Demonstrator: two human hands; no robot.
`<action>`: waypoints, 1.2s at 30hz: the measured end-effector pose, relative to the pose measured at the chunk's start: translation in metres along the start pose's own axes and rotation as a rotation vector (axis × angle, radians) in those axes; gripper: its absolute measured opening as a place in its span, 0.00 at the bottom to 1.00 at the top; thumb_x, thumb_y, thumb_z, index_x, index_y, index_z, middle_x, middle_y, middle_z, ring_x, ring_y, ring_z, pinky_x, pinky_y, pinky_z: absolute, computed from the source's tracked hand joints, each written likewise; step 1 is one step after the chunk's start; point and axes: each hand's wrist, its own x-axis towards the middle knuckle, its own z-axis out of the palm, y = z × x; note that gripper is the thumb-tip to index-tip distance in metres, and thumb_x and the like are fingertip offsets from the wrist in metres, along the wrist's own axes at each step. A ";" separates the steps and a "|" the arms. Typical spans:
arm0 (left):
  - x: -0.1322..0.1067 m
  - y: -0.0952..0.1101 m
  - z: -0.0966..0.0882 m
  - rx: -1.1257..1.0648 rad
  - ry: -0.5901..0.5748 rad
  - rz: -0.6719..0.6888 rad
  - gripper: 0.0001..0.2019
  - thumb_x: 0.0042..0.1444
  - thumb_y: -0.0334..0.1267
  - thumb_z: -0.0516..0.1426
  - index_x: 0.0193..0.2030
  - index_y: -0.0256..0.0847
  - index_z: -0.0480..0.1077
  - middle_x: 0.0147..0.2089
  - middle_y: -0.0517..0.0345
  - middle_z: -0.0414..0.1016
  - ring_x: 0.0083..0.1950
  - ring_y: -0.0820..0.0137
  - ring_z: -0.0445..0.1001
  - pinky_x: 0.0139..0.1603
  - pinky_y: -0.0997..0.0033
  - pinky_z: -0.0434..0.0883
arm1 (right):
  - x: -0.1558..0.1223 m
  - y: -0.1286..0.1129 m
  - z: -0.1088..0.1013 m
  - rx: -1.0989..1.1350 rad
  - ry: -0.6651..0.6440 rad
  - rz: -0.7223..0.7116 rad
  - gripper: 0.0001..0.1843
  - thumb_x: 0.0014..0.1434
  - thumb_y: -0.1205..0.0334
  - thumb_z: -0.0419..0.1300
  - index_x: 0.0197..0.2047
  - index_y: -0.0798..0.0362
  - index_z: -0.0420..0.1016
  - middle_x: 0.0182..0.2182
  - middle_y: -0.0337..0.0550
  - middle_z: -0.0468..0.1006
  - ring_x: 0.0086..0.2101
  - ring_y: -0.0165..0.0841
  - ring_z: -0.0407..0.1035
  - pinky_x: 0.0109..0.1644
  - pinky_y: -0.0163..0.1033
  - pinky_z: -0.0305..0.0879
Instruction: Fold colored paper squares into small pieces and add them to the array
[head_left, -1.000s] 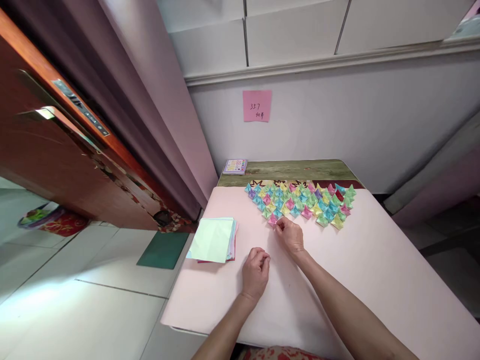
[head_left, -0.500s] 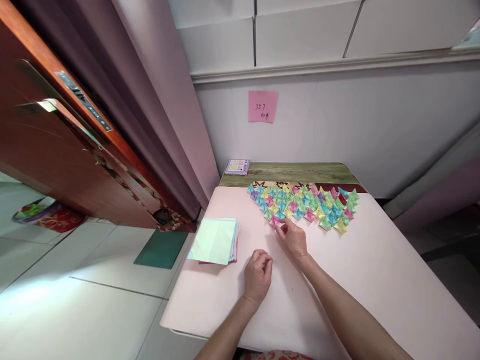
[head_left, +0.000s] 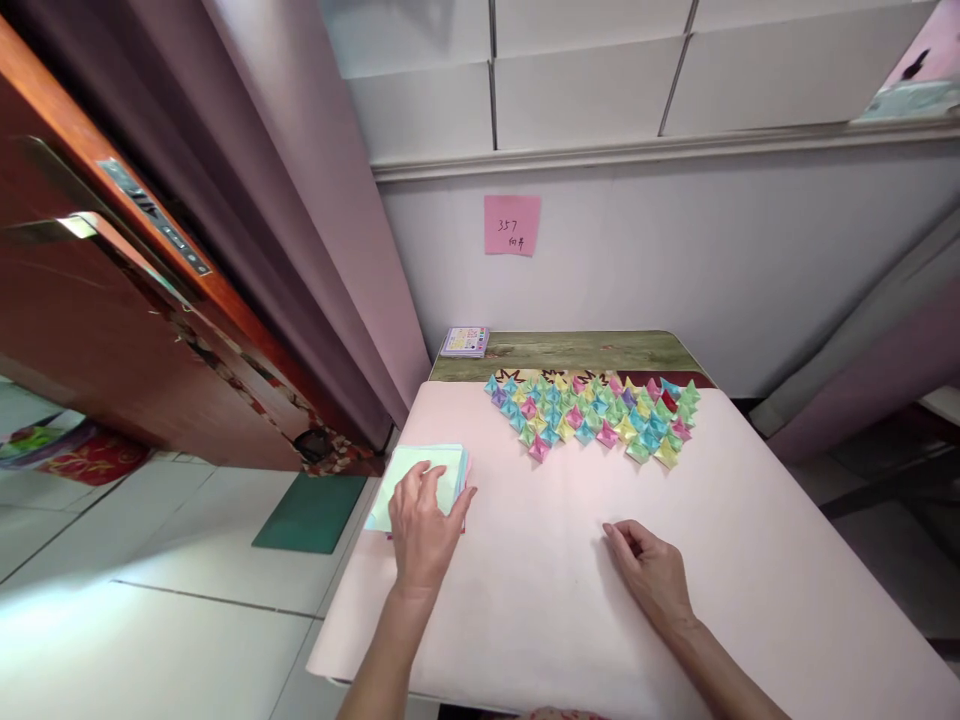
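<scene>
My left hand [head_left: 426,515] is over the stack of square coloured paper [head_left: 401,470], fingers apart, with a pale green sheet on top. Whether the fingertips touch the sheet I cannot tell. My right hand [head_left: 651,570] rests near the middle of the table, its fingers curled together with nothing visible in them. Beyond both hands, many small folded paper pieces [head_left: 600,410] in green, blue, yellow and pink stand in rows. A pink folded piece [head_left: 538,449] sits at the near left corner of that group.
The table [head_left: 540,590] has a pale pink cover and a green wood-patterned far end. A small pack with a printed cover [head_left: 466,342] lies at its back left corner. A pink note [head_left: 511,225] is stuck on the wall. An orange-brown door [head_left: 150,330] stands at the left.
My right hand has let go of the pink folded piece and drawn back toward me, to the right. My left hand has moved left over the paper stack and spread its fingers.
</scene>
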 end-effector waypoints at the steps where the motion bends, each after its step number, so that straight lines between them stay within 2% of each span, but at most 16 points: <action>1: -0.001 -0.005 0.000 0.098 -0.042 -0.039 0.22 0.55 0.50 0.61 0.51 0.39 0.71 0.59 0.41 0.67 0.60 0.48 0.65 0.59 0.49 0.62 | -0.002 0.001 0.000 0.009 -0.004 0.001 0.22 0.62 0.41 0.53 0.30 0.49 0.76 0.18 0.35 0.72 0.20 0.30 0.65 0.27 0.33 0.59; 4: -0.010 -0.012 0.007 0.249 -0.163 -0.146 0.29 0.54 0.51 0.61 0.58 0.37 0.67 0.62 0.38 0.64 0.62 0.47 0.63 0.59 0.48 0.62 | -0.003 0.000 0.003 -0.012 -0.002 -0.009 0.22 0.61 0.42 0.53 0.30 0.48 0.76 0.19 0.36 0.74 0.21 0.31 0.66 0.27 0.33 0.59; 7: -0.015 -0.011 0.014 0.273 -0.247 -0.167 0.24 0.57 0.46 0.59 0.58 0.38 0.66 0.62 0.40 0.65 0.61 0.51 0.65 0.56 0.51 0.64 | -0.002 -0.002 0.005 -0.046 0.007 -0.016 0.22 0.62 0.42 0.53 0.30 0.48 0.76 0.19 0.36 0.75 0.21 0.31 0.66 0.26 0.33 0.58; 11: -0.013 -0.010 0.014 0.274 -0.268 -0.148 0.19 0.60 0.41 0.56 0.57 0.38 0.66 0.61 0.42 0.66 0.59 0.52 0.66 0.54 0.53 0.66 | -0.001 -0.001 0.005 -0.039 0.018 -0.045 0.22 0.62 0.43 0.52 0.30 0.49 0.77 0.20 0.38 0.76 0.21 0.31 0.67 0.27 0.33 0.59; 17: -0.009 -0.023 0.011 0.093 -0.253 -0.165 0.20 0.58 0.42 0.55 0.55 0.36 0.67 0.59 0.41 0.68 0.59 0.53 0.67 0.55 0.56 0.66 | -0.002 0.002 0.005 -0.045 0.032 -0.064 0.22 0.62 0.43 0.52 0.30 0.49 0.78 0.22 0.38 0.78 0.22 0.31 0.69 0.27 0.33 0.59; 20: -0.004 -0.033 0.007 -0.042 -0.250 -0.222 0.20 0.54 0.45 0.57 0.50 0.36 0.71 0.55 0.42 0.70 0.54 0.55 0.72 0.50 0.60 0.69 | -0.002 0.003 0.005 -0.031 0.030 -0.066 0.22 0.62 0.42 0.52 0.31 0.49 0.78 0.22 0.39 0.78 0.22 0.32 0.69 0.27 0.34 0.59; 23: 0.001 -0.040 -0.001 -0.129 -0.258 -0.264 0.17 0.53 0.48 0.56 0.44 0.38 0.74 0.47 0.46 0.75 0.43 0.59 0.75 0.41 0.65 0.69 | -0.002 0.003 0.005 -0.021 0.042 -0.072 0.23 0.62 0.42 0.51 0.31 0.49 0.78 0.21 0.40 0.78 0.22 0.33 0.69 0.27 0.35 0.60; 25: 0.004 -0.043 -0.007 -0.116 -0.262 -0.286 0.16 0.56 0.47 0.53 0.40 0.40 0.76 0.37 0.50 0.77 0.35 0.63 0.74 0.36 0.69 0.66 | -0.003 0.004 0.005 -0.021 0.042 -0.070 0.23 0.62 0.42 0.52 0.31 0.49 0.78 0.21 0.39 0.77 0.22 0.33 0.69 0.27 0.35 0.60; 28: 0.007 -0.045 -0.014 -0.008 -0.227 -0.312 0.16 0.59 0.43 0.50 0.36 0.39 0.78 0.23 0.53 0.72 0.27 0.66 0.67 0.30 0.71 0.58 | -0.003 0.004 0.005 -0.017 0.037 -0.063 0.22 0.62 0.43 0.52 0.31 0.48 0.78 0.21 0.38 0.77 0.22 0.32 0.69 0.28 0.35 0.60; 32: 0.009 -0.051 -0.015 0.011 -0.158 -0.331 0.18 0.57 0.44 0.50 0.32 0.37 0.78 0.20 0.55 0.68 0.26 0.67 0.64 0.30 0.71 0.56 | -0.004 0.003 0.005 -0.011 0.031 -0.044 0.20 0.62 0.44 0.53 0.31 0.48 0.78 0.21 0.37 0.77 0.23 0.32 0.69 0.29 0.34 0.60; 36: 0.010 -0.060 -0.010 -0.170 -0.128 -0.485 0.18 0.50 0.50 0.56 0.32 0.37 0.79 0.20 0.60 0.67 0.27 0.67 0.66 0.30 0.72 0.59 | -0.004 0.003 0.005 -0.013 0.026 -0.054 0.20 0.62 0.44 0.53 0.31 0.49 0.78 0.21 0.38 0.77 0.22 0.32 0.69 0.29 0.34 0.60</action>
